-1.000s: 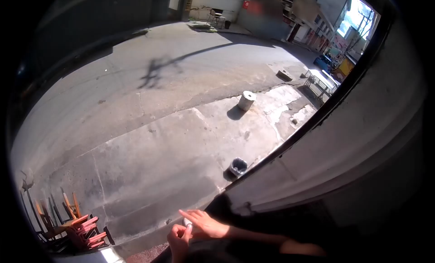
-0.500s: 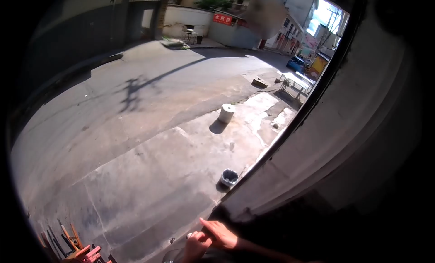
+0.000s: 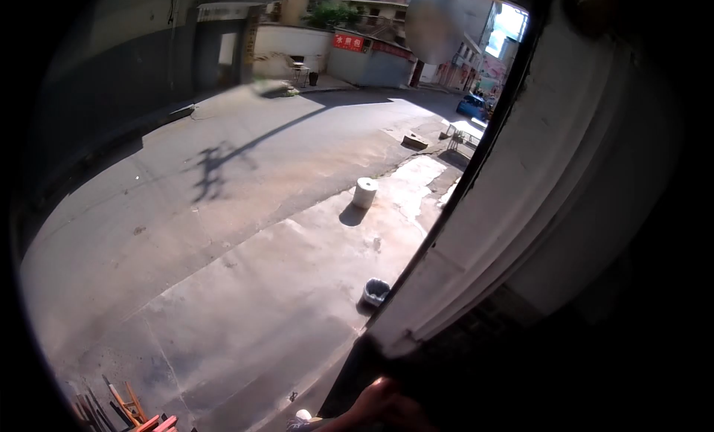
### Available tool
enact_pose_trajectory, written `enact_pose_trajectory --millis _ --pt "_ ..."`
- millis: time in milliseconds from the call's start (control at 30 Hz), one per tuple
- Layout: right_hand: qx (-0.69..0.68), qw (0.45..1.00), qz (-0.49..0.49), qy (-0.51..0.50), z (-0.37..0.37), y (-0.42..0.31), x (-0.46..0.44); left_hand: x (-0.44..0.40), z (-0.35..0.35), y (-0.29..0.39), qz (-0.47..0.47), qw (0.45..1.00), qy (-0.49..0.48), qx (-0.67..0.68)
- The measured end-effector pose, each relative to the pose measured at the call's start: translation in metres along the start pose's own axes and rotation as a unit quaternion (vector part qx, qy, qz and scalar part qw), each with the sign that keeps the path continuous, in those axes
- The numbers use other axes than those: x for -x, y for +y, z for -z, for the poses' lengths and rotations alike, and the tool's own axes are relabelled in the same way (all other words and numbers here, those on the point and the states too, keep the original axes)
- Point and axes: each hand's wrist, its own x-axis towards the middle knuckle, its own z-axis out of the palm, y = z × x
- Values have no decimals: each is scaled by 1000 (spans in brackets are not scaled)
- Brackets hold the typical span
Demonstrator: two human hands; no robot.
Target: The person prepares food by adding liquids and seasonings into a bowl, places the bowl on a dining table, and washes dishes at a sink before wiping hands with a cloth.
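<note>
At the bottom edge, partly in shade, my left hand (image 3: 374,396) reaches up and to the right, with sunlight catching its top. My right hand (image 3: 405,414) seems to be beside or against it, a dim shape in the dark. The fingers of both hands are lost in shadow, so whether they hold anything does not show. A small white rounded thing (image 3: 303,415) lies left of my left forearm, cut off near the frame's bottom.
A pale wall edge (image 3: 476,231) rises close on the right. Outside are a lined waste bin (image 3: 376,291), a white cylindrical block (image 3: 364,192) and a light table (image 3: 467,129) on the pavement. Stacked orange and red stools or chairs (image 3: 134,410) stand lower left. A blue car (image 3: 473,105) is farther off.
My hands, sunlit and touching earlier, have shifted right into shade. The view has turned slightly right, so the wall fills more of it and the street things sit farther left.
</note>
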Motion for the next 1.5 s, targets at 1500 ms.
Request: enact_pose_trajectory --millis 1500 --pt "-137 513 -705 471 252 433 845 -28 -1113 157 -34 638 -765 -77"
